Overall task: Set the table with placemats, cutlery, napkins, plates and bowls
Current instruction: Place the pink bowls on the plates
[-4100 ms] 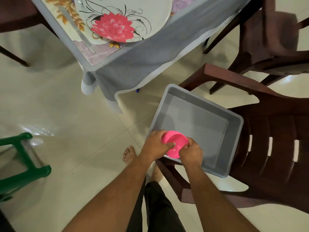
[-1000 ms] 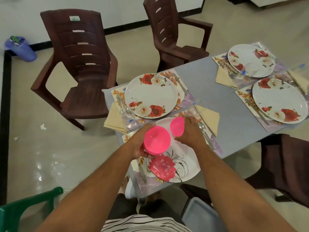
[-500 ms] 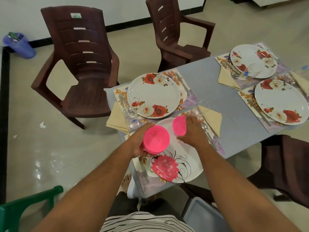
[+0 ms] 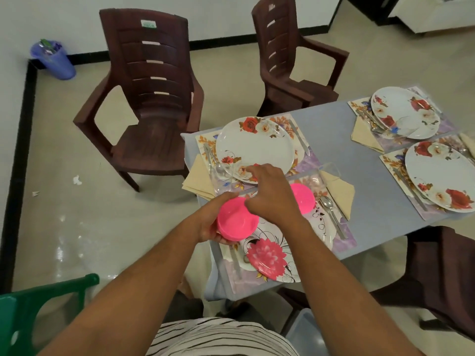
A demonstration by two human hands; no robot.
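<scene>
Right hand (image 4: 270, 199) hides part of pink bowl stack (image 4: 236, 220).

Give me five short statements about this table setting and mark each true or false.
1. The left hand holds a stack of pink bowls. True.
2. One pink bowl sits on the nearest plate. True.
3. Three plates are on the table. False: four.
4. The chair beside the wall is green. False: brown.
5. The right hand holds a spoon. False: the spoon lies on the placemat.
</scene>
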